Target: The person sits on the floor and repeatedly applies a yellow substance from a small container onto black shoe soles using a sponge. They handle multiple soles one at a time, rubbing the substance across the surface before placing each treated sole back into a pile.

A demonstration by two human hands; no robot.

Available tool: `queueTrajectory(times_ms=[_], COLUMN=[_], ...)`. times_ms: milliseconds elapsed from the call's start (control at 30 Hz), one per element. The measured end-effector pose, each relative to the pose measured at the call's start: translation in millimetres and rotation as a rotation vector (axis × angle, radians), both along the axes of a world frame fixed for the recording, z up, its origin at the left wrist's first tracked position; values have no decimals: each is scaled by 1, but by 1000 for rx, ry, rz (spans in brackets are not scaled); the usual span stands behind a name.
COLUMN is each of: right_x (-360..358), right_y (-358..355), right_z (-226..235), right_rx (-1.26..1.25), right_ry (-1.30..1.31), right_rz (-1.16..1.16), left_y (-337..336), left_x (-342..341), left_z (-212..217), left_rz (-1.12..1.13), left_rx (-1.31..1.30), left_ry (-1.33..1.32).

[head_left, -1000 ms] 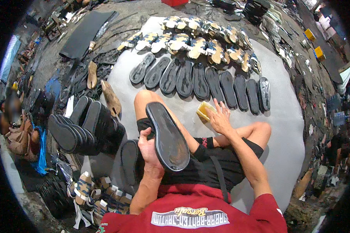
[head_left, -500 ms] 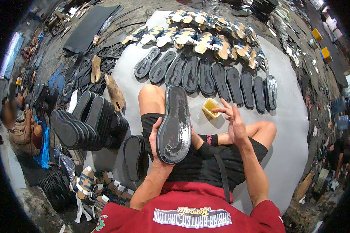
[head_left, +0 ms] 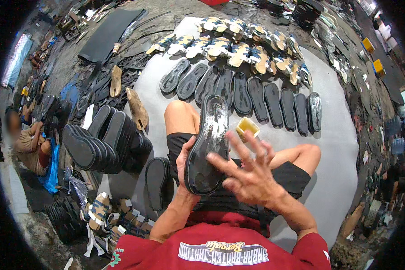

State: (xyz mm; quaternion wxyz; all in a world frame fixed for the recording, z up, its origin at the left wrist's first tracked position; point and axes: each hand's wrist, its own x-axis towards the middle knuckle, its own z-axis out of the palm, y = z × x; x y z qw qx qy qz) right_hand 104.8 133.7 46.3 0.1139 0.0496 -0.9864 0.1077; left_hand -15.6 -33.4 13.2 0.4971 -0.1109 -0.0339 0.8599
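My left hand (head_left: 184,158) grips a black shoe sole (head_left: 208,144) from its left edge, holding it above my lap with its shiny, wet-looking face up. My right hand (head_left: 247,173) hovers over the sole's lower right part with fingers spread wide, the fingertips near or touching the surface. A small yellow tin (head_left: 247,127) of glue-like paste sits on the grey sheet (head_left: 337,148) just beyond my right hand, beside my knee.
A row of black soles (head_left: 256,95) lies on the sheet ahead, with several patterned sandal uppers (head_left: 238,47) behind them. Stacked black soles (head_left: 101,141) stand at my left, one more sole (head_left: 157,182) by my hip. Another person (head_left: 29,144) sits far left.
The sole has been turned glossy side up and tipped lengthwise. My right hand left the yellow tin and came over the sole with fingers spread.
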Motion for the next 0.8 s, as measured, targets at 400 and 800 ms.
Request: queueTrajectory(times_ms=[400,800], right_x=[-32,-24], right_y=[21,9], right_z=[-15,-15], right_rx=[134,10], right_ry=[-67,-150], right_rz=[-55,18], left_y=[-1,2], left_x=[5,4], left_z=[-3,-6], left_rz=[-69,-58], left_rx=[-251,-373], left_ry=[88,116])
